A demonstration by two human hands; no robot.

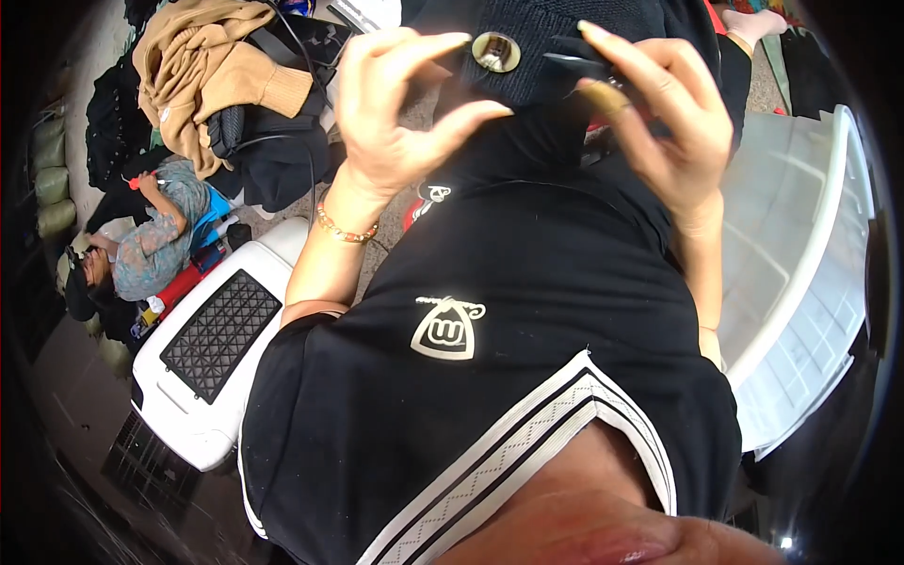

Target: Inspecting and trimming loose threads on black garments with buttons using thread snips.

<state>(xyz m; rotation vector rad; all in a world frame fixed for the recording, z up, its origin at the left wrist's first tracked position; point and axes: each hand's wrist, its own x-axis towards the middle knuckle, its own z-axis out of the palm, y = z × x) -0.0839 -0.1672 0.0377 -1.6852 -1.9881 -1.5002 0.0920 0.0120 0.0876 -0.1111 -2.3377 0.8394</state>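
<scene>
- Left hand (395, 104) is sitting at 11 o'clock, fingers curled, thumb and forefinger pinching the edge of one black knit garment (527, 66) just left of its button.
- One round brass-coloured button (496, 51) is showing at 12 o'clock on that garment, just off the left fingertips (452, 42), not clearly touching.
- Right hand (659, 122) is sitting at 1 o'clock, fingers spread and bent over the garment; it is pressing one small dark tool (579, 64) against the cloth. Can't tell what the tool is.
- One beaded bracelet (344, 229) is circling the left wrist.
- Garment is hanging between both hands, above the wearer's black shirt (490, 377), which is carrying one pale emblem and a white patterned neck trim.
- One white plastic crate (800, 273) is lying at 3 o'clock, beside the right forearm.
- One white appliance with a black grille (212, 348) is sitting at 8 o'clock on the floor.
- One other person (141, 245) is lying at 9 o'clock, well apart.
- One tan sweater (202, 66) is topping a clothes pile at 10 o'clock.
</scene>
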